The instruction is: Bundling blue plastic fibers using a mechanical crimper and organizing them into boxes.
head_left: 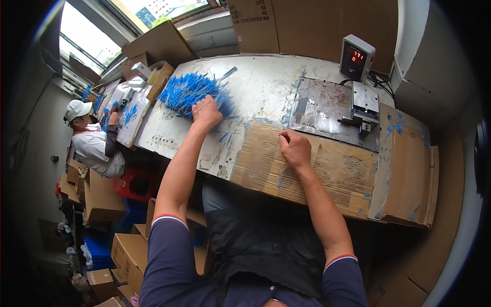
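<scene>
A heaped pile of thin blue wire-like pieces [184, 92] lies on the white worktable, towards the back left. My left hand [207, 111] is at the pile's near right edge, its fingers curled and closed; whether a piece is between them is hidden. My right hand [295, 148] is closed in a loose fist above the cardboard sheet [255, 158] on the table's front part. What it holds, if anything, does not show. Just beyond it sits a metal plate [322, 107] with a small metal fixture [364, 110] on its right side.
A white counter box with red digits [356, 57] stands behind the fixture, cables beside it. A screwdriver-like tool [227, 72] lies beyond the pile. Folded cardboard [409, 179] covers the right end. At left, a co-worker in a white cap [94, 135] sits by a red stool [135, 181].
</scene>
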A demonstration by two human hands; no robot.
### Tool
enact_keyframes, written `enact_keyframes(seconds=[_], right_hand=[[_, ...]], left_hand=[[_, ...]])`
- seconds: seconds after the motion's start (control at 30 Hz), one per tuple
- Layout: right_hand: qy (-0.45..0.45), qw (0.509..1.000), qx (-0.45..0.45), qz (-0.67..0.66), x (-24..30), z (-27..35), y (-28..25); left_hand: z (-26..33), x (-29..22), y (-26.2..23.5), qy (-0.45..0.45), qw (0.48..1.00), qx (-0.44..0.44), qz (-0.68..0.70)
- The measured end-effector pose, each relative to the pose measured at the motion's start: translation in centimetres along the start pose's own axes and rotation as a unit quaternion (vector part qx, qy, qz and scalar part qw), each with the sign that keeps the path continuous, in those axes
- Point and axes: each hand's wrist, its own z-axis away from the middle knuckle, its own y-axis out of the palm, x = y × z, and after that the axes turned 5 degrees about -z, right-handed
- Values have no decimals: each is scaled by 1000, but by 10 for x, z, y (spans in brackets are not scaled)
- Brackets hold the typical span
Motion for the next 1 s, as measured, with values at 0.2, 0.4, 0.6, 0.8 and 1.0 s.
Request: enact_keyframes(seconds=[0.2,0.4,0.6,0.8,1.0], right_hand=[[2,1000,1,7,-1,-1,-1],[-7,1000,0,6,4,-1,5],[-5,1000,-10,7,-4,3,4],[-13,1000,-5,5,2,2,6],[-10,1000,-7,1,-2,1,5]], left_hand=[[15,-5,24,79,988,-111,-75],[9,-8,27,34,996,-63,-55],[-5,-7,-11,-46,992,16,119],[-9,30,-8,25,965,100,240],[9,-7,-3,69,995,75,-17]])
